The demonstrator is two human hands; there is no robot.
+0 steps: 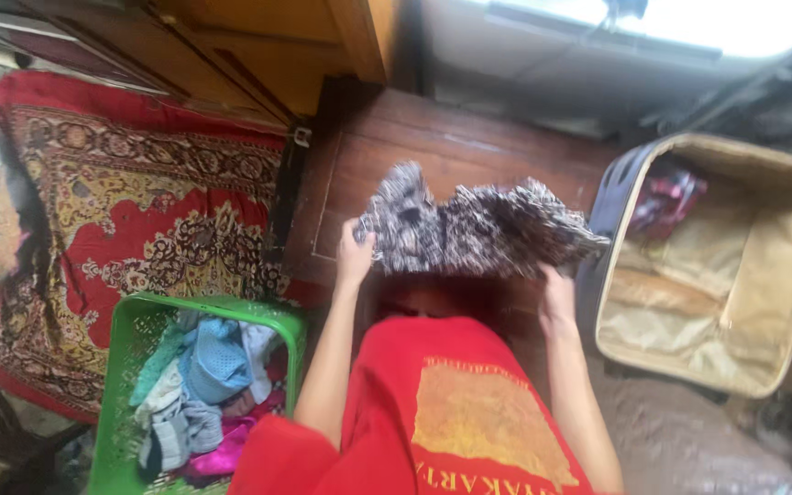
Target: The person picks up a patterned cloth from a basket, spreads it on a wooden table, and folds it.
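Note:
A fuzzy grey-and-white speckled garment (474, 225) is held up in front of me over a dark wooden surface. My left hand (355, 252) grips its lower left edge. My right hand (556, 291) grips its lower right edge. My red shirt with a yellow print (465, 412) fills the bottom middle of the view.
A green plastic basket (139, 316) with several mixed clothes stands at my lower left. A red patterned rug (130, 202) lies on the left. An open suitcase with beige lining (763, 275) sits at the right, a reddish cloth in its far corner. Wooden cabinet behind.

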